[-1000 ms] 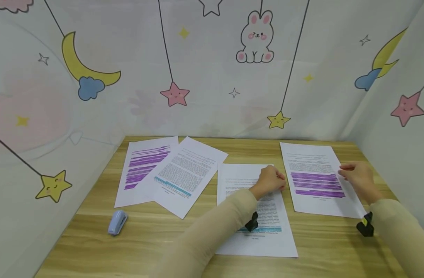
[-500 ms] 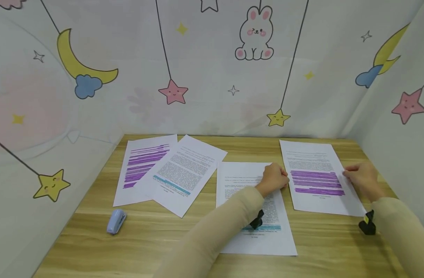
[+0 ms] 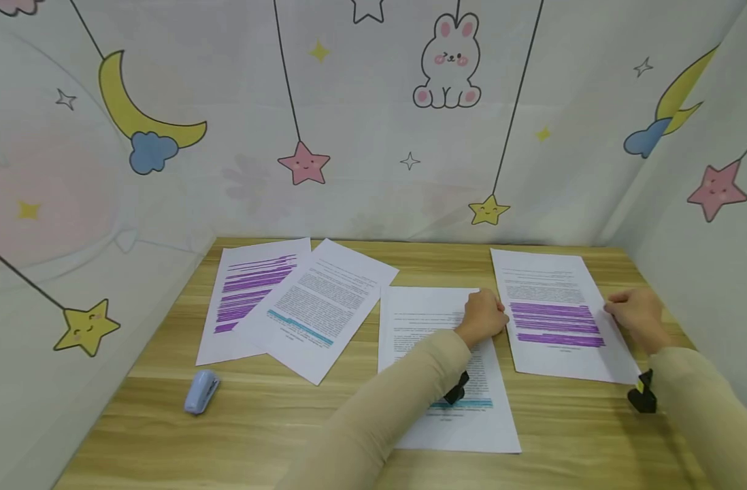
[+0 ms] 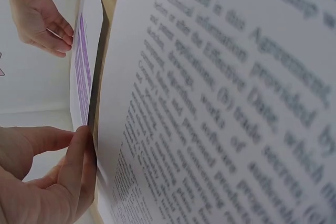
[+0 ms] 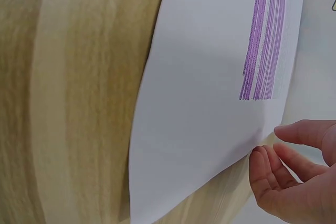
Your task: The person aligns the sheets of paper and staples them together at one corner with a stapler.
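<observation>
A printed sheet of paper with purple highlighting (image 3: pixel 554 323) lies at the right of the table. My left hand (image 3: pixel 484 316) reaches across a neighbouring page and pinches the sheet's left edge; in the left wrist view its thumb and fingers (image 4: pixel 79 150) meet there. At the opposite edge, my right hand (image 3: pixel 639 314) pinches the same sheet, thumb above and fingertips (image 5: pixel 260 163) at its border. Beneath my left forearm lies the page with blue highlighting (image 3: pixel 410 306), partly hidden by the sleeve.
At the left, a second blue-highlighted page (image 3: pixel 330 299) overlaps another purple-marked page (image 3: pixel 226 347). A small light-blue stapler (image 3: pixel 202 392) sits in front of them on the wooden table (image 3: pixel 257 435). A patterned curtain (image 3: pixel 373 122) stands behind the table.
My left hand has shifted slightly right to the purple-highlighted sheet's left edge. My right hand has moved slightly right and down along the other edge. The sheet has hardly moved.
</observation>
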Demonstrator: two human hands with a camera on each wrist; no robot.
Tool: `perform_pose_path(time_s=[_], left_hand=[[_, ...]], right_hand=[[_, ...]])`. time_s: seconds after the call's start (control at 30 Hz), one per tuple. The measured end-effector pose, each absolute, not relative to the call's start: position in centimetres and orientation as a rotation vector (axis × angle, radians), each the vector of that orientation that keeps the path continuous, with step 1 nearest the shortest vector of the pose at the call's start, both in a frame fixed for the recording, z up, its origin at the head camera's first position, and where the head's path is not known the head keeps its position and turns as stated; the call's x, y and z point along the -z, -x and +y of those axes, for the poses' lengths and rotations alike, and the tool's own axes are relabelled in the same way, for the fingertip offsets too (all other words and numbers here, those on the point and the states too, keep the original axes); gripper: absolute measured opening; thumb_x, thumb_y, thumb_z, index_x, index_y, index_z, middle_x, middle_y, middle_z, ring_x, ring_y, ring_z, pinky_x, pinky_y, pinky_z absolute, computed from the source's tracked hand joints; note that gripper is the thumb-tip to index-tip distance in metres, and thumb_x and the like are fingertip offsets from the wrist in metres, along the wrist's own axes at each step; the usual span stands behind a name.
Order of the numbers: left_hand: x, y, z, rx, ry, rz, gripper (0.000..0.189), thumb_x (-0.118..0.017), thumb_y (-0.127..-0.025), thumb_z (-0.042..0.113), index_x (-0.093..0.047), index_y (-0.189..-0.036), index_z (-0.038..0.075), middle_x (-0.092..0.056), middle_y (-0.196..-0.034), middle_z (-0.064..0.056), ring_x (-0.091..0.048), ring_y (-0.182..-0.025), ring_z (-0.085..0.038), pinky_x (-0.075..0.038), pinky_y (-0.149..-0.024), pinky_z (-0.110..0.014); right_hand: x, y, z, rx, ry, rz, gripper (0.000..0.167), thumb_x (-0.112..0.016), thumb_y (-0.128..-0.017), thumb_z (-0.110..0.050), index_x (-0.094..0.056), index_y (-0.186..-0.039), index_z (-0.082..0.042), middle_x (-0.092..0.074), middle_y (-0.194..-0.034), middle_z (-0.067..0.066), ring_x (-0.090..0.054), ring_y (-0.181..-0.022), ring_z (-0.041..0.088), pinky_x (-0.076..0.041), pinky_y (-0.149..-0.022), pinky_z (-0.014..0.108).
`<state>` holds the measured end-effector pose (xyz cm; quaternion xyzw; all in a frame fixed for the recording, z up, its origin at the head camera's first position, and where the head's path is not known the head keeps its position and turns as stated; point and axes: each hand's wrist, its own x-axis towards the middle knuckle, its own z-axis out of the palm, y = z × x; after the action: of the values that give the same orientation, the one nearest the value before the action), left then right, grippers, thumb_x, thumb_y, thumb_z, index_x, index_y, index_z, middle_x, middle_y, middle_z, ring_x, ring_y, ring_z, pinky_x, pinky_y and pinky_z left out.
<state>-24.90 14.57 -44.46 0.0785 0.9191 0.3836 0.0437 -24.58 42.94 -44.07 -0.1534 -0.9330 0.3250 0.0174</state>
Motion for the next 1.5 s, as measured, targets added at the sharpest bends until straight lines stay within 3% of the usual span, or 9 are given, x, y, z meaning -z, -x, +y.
perform_pose_path(time_s=[0.13,0.4,0.63,0.83,1.17,1.5], left_hand=[[44.68,24.91,14.64,-1.169,-0.232,2.808,0.012,-0.076,-0.082,0.008,-0.068,-0.073,0.009,-0.065,-0.070,0.002,-0.054,-0.061,-0.009,-0.044,-0.057,-0.017],[44.63,25.11,14.74,-1.161,-0.201,2.808,0.013,-0.076,-0.082,0.010,-0.067,-0.072,0.010,-0.063,-0.069,0.003,-0.055,-0.063,-0.009,-0.045,-0.059,-0.018],[44.79,25.10,15.26,-1.157,-0.226,2.798,0.023,-0.076,-0.085,0.010,-0.062,-0.067,0.010,-0.058,-0.057,0.004,-0.053,-0.056,-0.010,-0.043,-0.057,-0.018],[44.65,25.07,15.37,-1.150,-0.245,2.815,0.030,-0.075,-0.085,0.009,-0.059,-0.060,0.009,-0.056,-0.053,0.003,-0.050,-0.052,-0.009,-0.039,-0.052,-0.017],[44.99,25.37,15.56,-1.134,-0.223,2.836,0.027,-0.076,-0.083,0.008,-0.059,-0.062,0.009,-0.055,-0.066,0.001,-0.048,-0.061,-0.011,-0.038,-0.052,-0.019],[44.94,24.99,15.40,-1.274,-0.211,2.821,0.033,-0.076,-0.083,0.005,-0.056,-0.058,0.009,-0.051,-0.058,0.002,-0.046,-0.055,-0.010,-0.036,-0.048,-0.018]], right_hand=[[44.31,24.62,43.07,-0.989,0.476,-2.910,0.032,-0.060,-0.093,-0.001,-0.058,-0.114,0.023,-0.060,-0.108,0.037,-0.057,-0.091,0.039,-0.044,-0.057,0.023],[44.42,24.84,42.74,-0.997,0.518,-2.881,0.030,-0.060,-0.092,0.002,-0.058,-0.113,0.023,-0.062,-0.102,0.035,-0.060,-0.083,0.034,-0.044,-0.050,0.020],[44.34,24.78,42.93,-0.989,0.508,-2.889,0.029,-0.060,-0.091,0.004,-0.058,-0.111,0.024,-0.062,-0.100,0.035,-0.059,-0.082,0.034,-0.046,-0.052,0.023],[44.26,24.84,43.06,-0.979,0.498,-2.890,0.030,-0.059,-0.092,0.003,-0.058,-0.113,0.024,-0.060,-0.106,0.037,-0.058,-0.087,0.038,-0.046,-0.054,0.022],[44.24,24.68,43.11,-1.000,0.531,-2.884,0.032,-0.059,-0.092,0.001,-0.057,-0.116,0.023,-0.057,-0.111,0.038,-0.058,-0.087,0.037,-0.044,-0.051,0.019],[44.10,24.71,42.89,-1.010,0.532,-2.843,0.032,-0.061,-0.092,0.002,-0.058,-0.117,0.022,-0.053,-0.119,0.040,-0.055,-0.094,0.042,-0.041,-0.050,0.015]])
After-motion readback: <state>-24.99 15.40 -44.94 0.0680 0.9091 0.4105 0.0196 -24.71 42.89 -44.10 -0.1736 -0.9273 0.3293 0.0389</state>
